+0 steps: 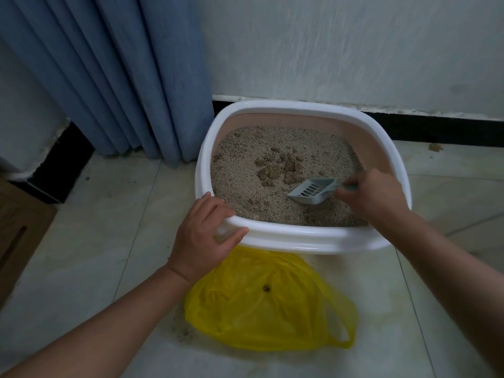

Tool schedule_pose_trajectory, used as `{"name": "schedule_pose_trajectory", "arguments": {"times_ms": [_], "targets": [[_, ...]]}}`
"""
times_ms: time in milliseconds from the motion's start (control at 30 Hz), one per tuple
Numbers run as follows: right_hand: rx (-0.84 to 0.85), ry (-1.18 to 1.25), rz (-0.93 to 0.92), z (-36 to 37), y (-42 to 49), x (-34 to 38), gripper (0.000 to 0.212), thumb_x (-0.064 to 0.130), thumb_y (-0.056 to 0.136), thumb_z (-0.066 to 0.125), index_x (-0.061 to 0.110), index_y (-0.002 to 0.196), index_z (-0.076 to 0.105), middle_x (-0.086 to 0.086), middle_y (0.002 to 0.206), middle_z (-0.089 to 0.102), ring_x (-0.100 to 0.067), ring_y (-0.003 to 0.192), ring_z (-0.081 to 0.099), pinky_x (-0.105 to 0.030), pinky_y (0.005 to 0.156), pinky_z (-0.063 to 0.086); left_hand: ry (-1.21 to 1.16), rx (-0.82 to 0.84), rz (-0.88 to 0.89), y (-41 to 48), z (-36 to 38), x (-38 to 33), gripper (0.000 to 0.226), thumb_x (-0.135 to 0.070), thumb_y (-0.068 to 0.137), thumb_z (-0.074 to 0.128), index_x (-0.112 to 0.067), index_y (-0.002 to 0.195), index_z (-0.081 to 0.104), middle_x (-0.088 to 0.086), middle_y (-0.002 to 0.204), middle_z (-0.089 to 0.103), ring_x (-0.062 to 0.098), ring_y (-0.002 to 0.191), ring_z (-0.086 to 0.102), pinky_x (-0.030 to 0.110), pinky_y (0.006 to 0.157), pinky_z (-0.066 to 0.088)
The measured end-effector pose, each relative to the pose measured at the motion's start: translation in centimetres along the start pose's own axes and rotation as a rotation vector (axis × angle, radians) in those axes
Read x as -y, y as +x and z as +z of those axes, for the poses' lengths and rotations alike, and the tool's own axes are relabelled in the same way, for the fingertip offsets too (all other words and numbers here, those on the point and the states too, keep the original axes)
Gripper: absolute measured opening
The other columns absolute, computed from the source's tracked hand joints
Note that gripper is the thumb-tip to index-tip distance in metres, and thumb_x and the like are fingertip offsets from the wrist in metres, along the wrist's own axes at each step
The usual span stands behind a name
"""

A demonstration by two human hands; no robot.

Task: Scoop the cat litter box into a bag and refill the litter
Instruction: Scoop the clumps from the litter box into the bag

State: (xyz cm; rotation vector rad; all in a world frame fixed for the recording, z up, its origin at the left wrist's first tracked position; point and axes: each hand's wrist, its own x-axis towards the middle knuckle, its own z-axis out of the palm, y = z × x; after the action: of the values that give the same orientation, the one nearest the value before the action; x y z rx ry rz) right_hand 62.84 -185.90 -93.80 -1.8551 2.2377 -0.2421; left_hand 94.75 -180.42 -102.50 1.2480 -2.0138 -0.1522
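Observation:
A pink litter box with a white rim (305, 107) stands on the tiled floor against the wall, filled with beige litter (245, 186). Darker clumps (281, 170) lie near its middle. My right hand (373, 195) grips the handle of a grey slotted scoop (313, 190), whose blade rests in the litter at the right of the clumps. My left hand (204, 236) holds the box's near left rim, fingers over the edge. A yellow plastic bag (267, 301) lies flat on the floor just in front of the box, with a small dark bit on it.
A blue curtain (114, 72) hangs at the left, reaching the floor beside the box. A brown cardboard piece (19, 236) lies at the far left. A few litter crumbs (185, 334) are scattered by the bag, and a clump (435, 147) lies by the black skirting.

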Motion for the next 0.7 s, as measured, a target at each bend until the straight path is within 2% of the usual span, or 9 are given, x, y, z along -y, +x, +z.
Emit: {"name": "schedule_pose_trajectory", "arguments": {"times_ms": [100,233,367,500,700], "targets": [[-0.015,-0.022,-0.022,-0.1,0.3,0.5,0.018,0.039,0.086,0.069,0.026,0.093,0.079,0.003,0.059,0.062,-0.016,0.054,0.058,-0.029,0.049,0.047,0.014,0.010,0.010,0.1,0.0,0.4,0.036,-0.040,0.088,0.072,-0.005,0.096,0.069,0.007,0.099,0.063,0.026,0.098,0.061,0.041,0.114,0.038],[0.036,-0.091,-0.017,-0.8,0.2,0.0,0.020,0.041,0.083,0.070,0.023,0.080,0.077,0.001,0.056,0.063,-0.018,0.054,0.060,-0.029,0.050,0.049,0.012,-0.003,0.015,0.2,0.2,0.5,0.035,-0.039,0.087,0.073,-0.004,0.094,0.069,0.008,0.097,0.062,0.026,0.096,0.060,0.043,0.113,0.039],[0.061,-0.124,0.018,0.2,0.5,-0.2,0.019,0.039,0.084,0.070,0.022,0.083,0.077,-0.003,0.058,0.063,-0.020,0.055,0.058,-0.027,0.048,0.045,0.014,-0.019,0.024,0.0,0.4,0.5,0.034,-0.036,0.087,0.074,-0.003,0.094,0.068,0.008,0.096,0.061,0.026,0.096,0.058,0.046,0.113,0.038],[0.076,-0.077,0.044,2.1,1.2,-0.3,0.026,0.041,0.089,0.064,0.020,0.081,0.075,-0.002,0.057,0.063,-0.022,0.055,0.061,-0.029,0.051,0.048,0.025,-0.013,0.023,0.0,0.6,0.4,0.034,-0.035,0.088,0.071,-0.002,0.095,0.066,0.009,0.096,0.059,0.027,0.097,0.057,0.048,0.113,0.037],[0.100,0.037,0.009,4.1,3.7,0.7,0.024,0.039,0.094,0.059,0.021,0.086,0.073,-0.001,0.062,0.064,-0.019,0.057,0.059,-0.026,0.049,0.037,0.029,-0.007,0.013,-0.1,0.7,0.4,0.032,-0.035,0.089,0.069,-0.003,0.094,0.065,0.008,0.096,0.056,0.024,0.097,0.054,0.047,0.115,0.035]]}}
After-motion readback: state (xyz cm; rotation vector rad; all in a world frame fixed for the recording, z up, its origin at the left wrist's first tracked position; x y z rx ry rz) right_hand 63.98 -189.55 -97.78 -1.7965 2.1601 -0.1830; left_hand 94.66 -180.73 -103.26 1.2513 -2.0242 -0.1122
